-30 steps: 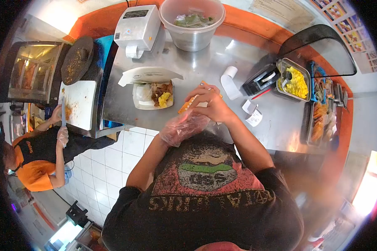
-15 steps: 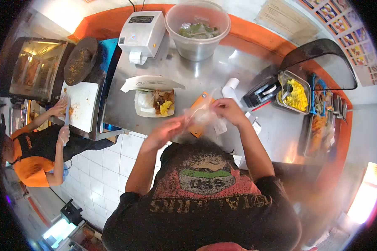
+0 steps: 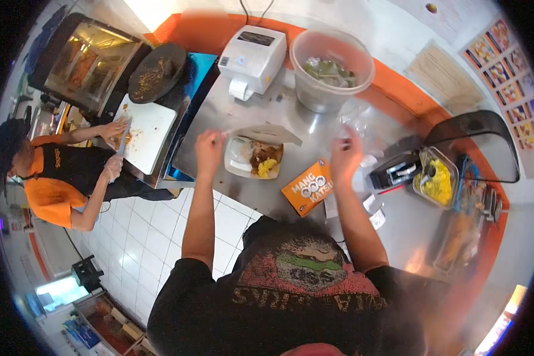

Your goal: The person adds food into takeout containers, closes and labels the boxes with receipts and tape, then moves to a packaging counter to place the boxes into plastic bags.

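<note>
Nearest the person, an orange printed paper sleeve [image 3: 308, 187] lies flat on the stainless steel counter [image 3: 291, 113], betw. both arms, untouched. Left hand [image 3: 209, 148] is raised just left of the open white takeaway box w/ rice, brown meat and yellow topping [image 3: 253, 156]; fingers curled narrow, seemingly pinching the tip of the box's lid flap, tho blur makes that unsure. Right hand [image 3: 345, 151] is up over the counter, fingers closed loosely on a thin clear plastic film or bag [image 3: 357, 115]; motion blur, can't tell grip exactly. Judging by this: box is filled but lid not closed, sleeve not yet on it, so packing looks roughly midway. Further back: white label printer [image 3: 252, 56], clear round tub of greens [image 3: 331, 68], black tray w/ yellow food [image 3: 437, 178] at right. Far left, a co-worker in an orange shirt [image 3: 47, 178] works at a white cutting board [image 3: 145, 133] by a glass warming cabinet [image 3: 89, 62]. Orange-trimmed wall, white tiled floor.
</note>
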Demonstrator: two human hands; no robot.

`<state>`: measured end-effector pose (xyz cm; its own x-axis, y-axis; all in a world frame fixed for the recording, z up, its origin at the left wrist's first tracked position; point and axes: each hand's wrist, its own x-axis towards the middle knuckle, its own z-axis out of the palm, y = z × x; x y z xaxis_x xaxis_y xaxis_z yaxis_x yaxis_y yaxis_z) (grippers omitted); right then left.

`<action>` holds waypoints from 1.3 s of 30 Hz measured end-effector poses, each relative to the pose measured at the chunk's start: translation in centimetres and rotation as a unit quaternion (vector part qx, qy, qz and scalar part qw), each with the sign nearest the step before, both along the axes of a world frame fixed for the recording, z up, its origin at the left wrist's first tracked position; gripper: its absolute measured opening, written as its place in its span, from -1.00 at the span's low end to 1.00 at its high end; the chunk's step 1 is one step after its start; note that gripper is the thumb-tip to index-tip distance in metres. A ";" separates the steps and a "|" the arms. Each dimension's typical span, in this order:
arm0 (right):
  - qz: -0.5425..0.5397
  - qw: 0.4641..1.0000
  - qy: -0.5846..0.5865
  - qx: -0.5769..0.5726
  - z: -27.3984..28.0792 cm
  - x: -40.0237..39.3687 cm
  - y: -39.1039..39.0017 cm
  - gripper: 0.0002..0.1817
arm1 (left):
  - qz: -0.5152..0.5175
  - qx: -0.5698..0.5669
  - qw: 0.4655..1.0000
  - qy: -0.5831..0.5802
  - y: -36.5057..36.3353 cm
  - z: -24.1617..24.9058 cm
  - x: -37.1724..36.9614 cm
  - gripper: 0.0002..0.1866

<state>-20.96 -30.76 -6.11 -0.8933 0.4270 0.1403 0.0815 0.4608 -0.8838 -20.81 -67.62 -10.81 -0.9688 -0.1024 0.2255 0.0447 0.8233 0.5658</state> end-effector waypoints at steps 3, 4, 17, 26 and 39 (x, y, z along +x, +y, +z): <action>0.221 0.970 -0.056 -0.084 -0.7 1.1 -6.8 -0.46 | 0.029 0.034 0.992 0.122 1.4 -0.6 4.5 -0.75; 0.232 0.968 -0.037 -0.091 -3.1 1.4 -7.7 -0.48 | 0.036 0.034 0.992 0.119 1.9 -0.9 6.1 -0.75; 0.216 0.969 -0.017 0.122 -9.8 4.1 -11.3 -0.54 | 0.247 0.229 0.936 0.100 7.0 -10.9 11.7 -0.77; 0.325 0.931 -0.116 0.119 -5.6 1.0 -9.9 -0.73 | 0.288 0.241 0.926 -0.033 6.4 -0.8 12.5 -0.74; 0.331 0.943 -0.038 -0.023 -9.7 3.1 -9.0 -0.63 | 0.184 0.326 0.926 0.043 6.1 -6.5 13.4 -0.52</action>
<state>-17.90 -39.73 -15.83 -0.9731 -0.2225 0.0599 -0.1461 0.3947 -0.9071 -7.40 -61.54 -17.33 -0.8221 -0.5644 0.0750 -0.1029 0.2768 0.9554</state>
